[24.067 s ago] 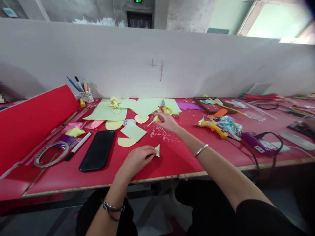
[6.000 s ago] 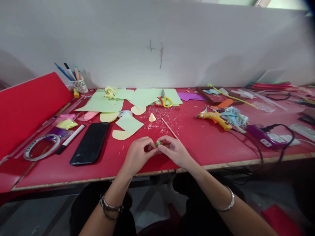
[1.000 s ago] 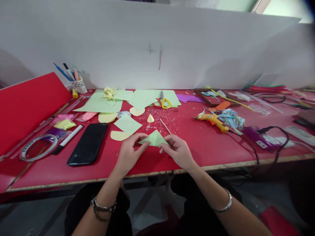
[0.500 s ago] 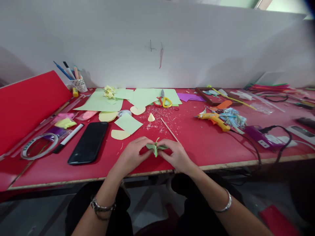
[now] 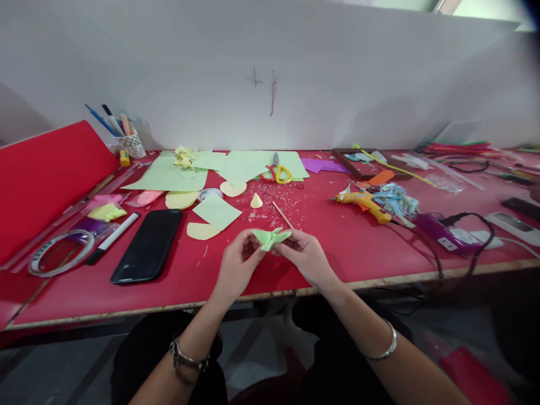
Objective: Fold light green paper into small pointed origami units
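Note:
A small folded light-green paper piece [image 5: 270,238] is held between both hands above the front part of the red table. My left hand [image 5: 239,263] pinches its left side with thumb and fingers. On the right side, my right hand [image 5: 307,260] grips it the same way. Just beyond the hands stand a small pale-yellow cone [image 5: 256,201] and a thin wooden stick [image 5: 282,214], its near end by my right fingers. Green paper squares [image 5: 217,211] and a cut cream piece [image 5: 202,230] lie to the left of them.
A black phone [image 5: 147,246], marker [image 5: 112,238] and tape roll [image 5: 62,253] lie left. Scissors [image 5: 278,173] rest on green sheets [image 5: 166,174] at the back. A yellow glue gun [image 5: 363,205], its cord and a purple power socket [image 5: 449,235] are right.
The green paper has been tilted and lifted slightly, so its wide folded faces now show. Both hands have turned with it, and the view has shifted a little.

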